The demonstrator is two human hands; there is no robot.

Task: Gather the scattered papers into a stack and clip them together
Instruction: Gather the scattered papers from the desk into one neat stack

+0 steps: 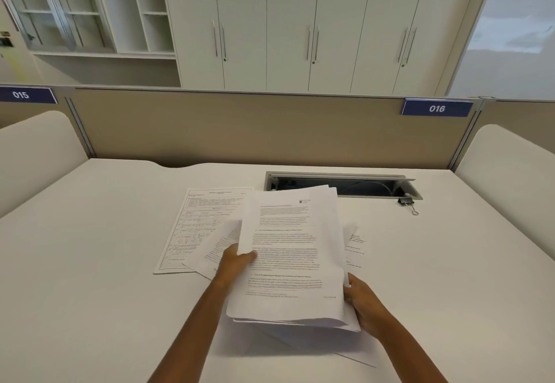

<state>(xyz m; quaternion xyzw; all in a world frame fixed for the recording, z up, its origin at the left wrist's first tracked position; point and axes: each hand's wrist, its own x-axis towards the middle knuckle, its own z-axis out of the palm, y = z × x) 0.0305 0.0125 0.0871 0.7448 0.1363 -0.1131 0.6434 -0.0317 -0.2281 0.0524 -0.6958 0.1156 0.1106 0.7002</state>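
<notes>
While both hands are gripping a loose stack of papers (289, 258) above the white desk (90, 262), more sheets are lying beneath it.

The left hand (235, 267) is pinching the stack's left edge, thumb lying on the printed top page, and the right hand (365, 304) is clasping the lower right corner, fingers curled behind the sheets. The stack is tilting up off the desk, its pages fanning unevenly at the bottom edge. A form sheet (195, 226) with tables is lying flat to the left, partly under other pages, and another printed sheet (356, 247) is peeking out to the right. A black binder clip (407, 204) is sitting well apart from the stack, just beside the open cable tray (342, 186) at the desk's far side.
</notes>
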